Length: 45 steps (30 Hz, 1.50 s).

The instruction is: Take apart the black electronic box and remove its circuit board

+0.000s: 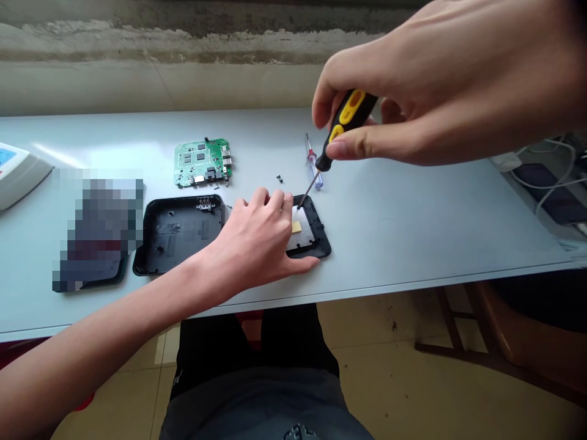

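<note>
My right hand [413, 91] is raised above the table and grips a screwdriver with a yellow-and-black handle [346, 119] between thumb and fingers. Its thin metal shaft slants down, with the tip at the top corner of a black plastic case panel [318, 241]. My left hand [254, 238] lies over that panel, fingers resting on it and hiding most of it. A white sheet [293, 241] with a small yellow patch [296, 227] lines the panel's inside.
A second black case half [178, 238] lies left of my left hand, behind it a green circuit board [202, 162]. Several tiny black screws [279, 178] and a small clear-handled screwdriver [314, 170] lie nearby. A pixelated object [98, 229], white device [18, 174] and cables [545, 174] are at the sides.
</note>
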### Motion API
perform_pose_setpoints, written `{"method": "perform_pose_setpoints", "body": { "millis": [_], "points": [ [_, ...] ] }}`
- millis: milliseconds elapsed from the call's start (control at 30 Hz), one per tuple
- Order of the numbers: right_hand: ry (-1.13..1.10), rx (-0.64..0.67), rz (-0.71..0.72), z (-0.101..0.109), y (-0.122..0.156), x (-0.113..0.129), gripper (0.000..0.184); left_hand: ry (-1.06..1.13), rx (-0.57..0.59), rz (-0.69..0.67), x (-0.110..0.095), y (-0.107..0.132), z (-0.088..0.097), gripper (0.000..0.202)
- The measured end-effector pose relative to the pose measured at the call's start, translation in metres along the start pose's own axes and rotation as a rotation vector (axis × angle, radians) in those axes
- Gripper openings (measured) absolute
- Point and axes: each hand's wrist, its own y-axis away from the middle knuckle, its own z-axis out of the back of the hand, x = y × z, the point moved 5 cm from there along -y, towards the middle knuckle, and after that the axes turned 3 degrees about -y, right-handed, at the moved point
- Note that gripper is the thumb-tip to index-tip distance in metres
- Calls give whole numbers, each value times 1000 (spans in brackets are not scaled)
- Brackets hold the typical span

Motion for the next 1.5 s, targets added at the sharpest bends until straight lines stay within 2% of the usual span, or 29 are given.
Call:
{"method": "perform_pose_setpoints", "body": {
  "millis": [200, 300, 400, 467, 567, 733, 867, 1067, 1267, 1500],
  "points": [
    [-87, -93, -56, -24, 33, -22, 37, -6, 0, 0, 0, 1, 1, 89],
    [-56, -104, -37, -24, 34, -17, 29, -9, 8, 3, 1, 1, 1, 89],
    [258, 46, 108, -28, 25, 7, 16, -1, 6, -10, 0, 1, 2, 87],
    [574, 193, 258, -38, 23, 22, 25, 6, 1, -9, 0, 1, 2, 87],
    [775, 154, 348, -42, 24, 34, 31, 13, -9, -6, 0, 2, 2, 86],
    [893, 74, 304, -45, 30, 31, 20, 20, -10, -4, 0, 1, 1, 85],
    [913, 10, 268, -46, 32, 29, 15, 13, -14, -4, -1, 1, 0, 86],
    [687, -13, 297, -47, 39, 27, 7, 9, 0, 6, 0, 1, 1, 88],
    [659, -44, 243, -47, 42, 26, 9, 18, -9, 7, -1, 0, 1, 88],
    [697, -42, 243, -46, 43, 28, 15, 25, -5, 18, -1, 1, 2, 87]
  ]
}}
